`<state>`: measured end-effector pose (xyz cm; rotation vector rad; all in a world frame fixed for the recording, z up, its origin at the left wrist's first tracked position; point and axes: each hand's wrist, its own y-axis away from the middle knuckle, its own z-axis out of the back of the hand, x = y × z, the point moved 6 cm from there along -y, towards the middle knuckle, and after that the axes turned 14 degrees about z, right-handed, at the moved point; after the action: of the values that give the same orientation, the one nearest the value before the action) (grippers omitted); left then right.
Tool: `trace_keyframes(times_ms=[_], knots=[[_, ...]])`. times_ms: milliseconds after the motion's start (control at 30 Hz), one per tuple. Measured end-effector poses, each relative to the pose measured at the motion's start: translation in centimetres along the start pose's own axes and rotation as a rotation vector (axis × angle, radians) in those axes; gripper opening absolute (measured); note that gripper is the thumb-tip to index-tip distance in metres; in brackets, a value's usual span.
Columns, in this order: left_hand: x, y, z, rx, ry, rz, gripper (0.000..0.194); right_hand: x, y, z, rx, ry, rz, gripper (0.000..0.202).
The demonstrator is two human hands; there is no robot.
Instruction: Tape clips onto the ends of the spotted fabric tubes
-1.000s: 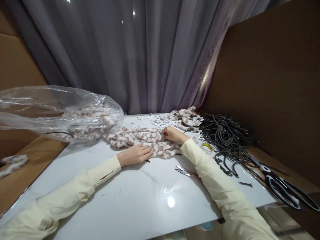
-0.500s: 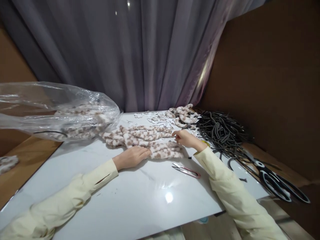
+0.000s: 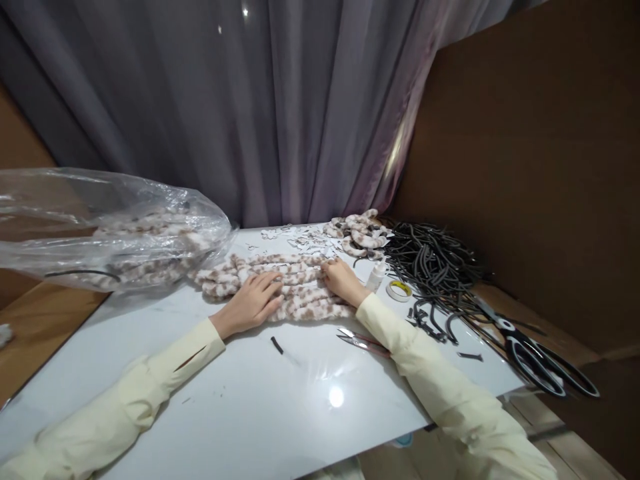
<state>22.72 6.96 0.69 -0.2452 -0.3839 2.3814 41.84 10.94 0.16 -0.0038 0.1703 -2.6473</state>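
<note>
Pile of spotted plush strips point(image 3: 280, 283) sits mid-table toward the far edge. Left hand point(image 3: 250, 301) lies flat on it, fingers spread, gripping nothing. Right hand point(image 3: 343, 280) rests on the strips' right end; can't tell if the fingertips pinch one, view too small. Risks: strips are loose and stacked, so pulling one could drag its neighbours out of line. Thread snips point(image 3: 363, 341) lie just beside the right sleeve, which could sweep them toward the near edge. Small bottle point(image 3: 376, 275) stands near the right hand and looks easy to tip.
</note>
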Motion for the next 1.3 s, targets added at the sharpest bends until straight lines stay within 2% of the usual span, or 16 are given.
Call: trace_keyframes(times_ms=[167, 267, 333, 433, 600, 733, 933, 1033, 1100, 1200, 1300], knots=[[2.3, -0.1, -1.7, -0.01, -0.077, 0.114, 0.042, 4.5, 0.0, 0.3, -0.05, 0.036, 0.017, 0.019], [2.8, 0.0, -2.1, -0.024, -0.095, 0.148, 0.043, 5.6, 0.3, 1.5, -0.097, 0.01, 0.043, 0.026], [3.0, 0.0, -2.1, -0.029, -0.123, 0.183, 0.044, 4.9, 0.5, 2.7, -0.134, -0.023, 0.045, 0.027], [3.2, -0.1, -2.2, -0.008, -0.129, 0.219, 0.044, 2.2, 0.8, 4.3, -0.157, -0.112, 0.032, 0.023], [3.5, -0.3, -2.4, 0.022, -0.106, 0.237, 0.045, -1.4, 1.7, 5.0, -0.064, -0.345, 0.004, 0.016], [3.5, -0.2, -1.9, 0.05, -0.072, 0.226, 0.046, -1.1, 2.4, 4.9, -0.013, -0.529, -0.002, 0.019], [2.2, -1.1, -0.2, 0.129, 0.155, 0.221, 0.048, 1.0, 2.2, 4.9, -0.024, -0.739, 0.007, 0.023], [2.2, -2.6, -0.4, 0.175, 0.171, 0.222, 0.045, 1.2, 2.1, 5.4, -0.094, -0.756, -0.01, 0.023], [2.8, -3.6, -0.7, 0.2, 0.168, 0.206, 0.035, 0.7, 2.3, 6.4, -0.172, -0.757, -0.026, 0.019], [4.2, -4.8, -0.8, 0.221, 0.175, 0.194, 0.021, -0.2, 3.0, 9.3, -0.33, -0.751, -0.04, 0.016], [5.3, -5.6, 0.2, 0.24, 0.204, 0.203, 0.019, -0.6, 4.4, 13.1, -0.523, -0.719, -0.006, 0.012]])
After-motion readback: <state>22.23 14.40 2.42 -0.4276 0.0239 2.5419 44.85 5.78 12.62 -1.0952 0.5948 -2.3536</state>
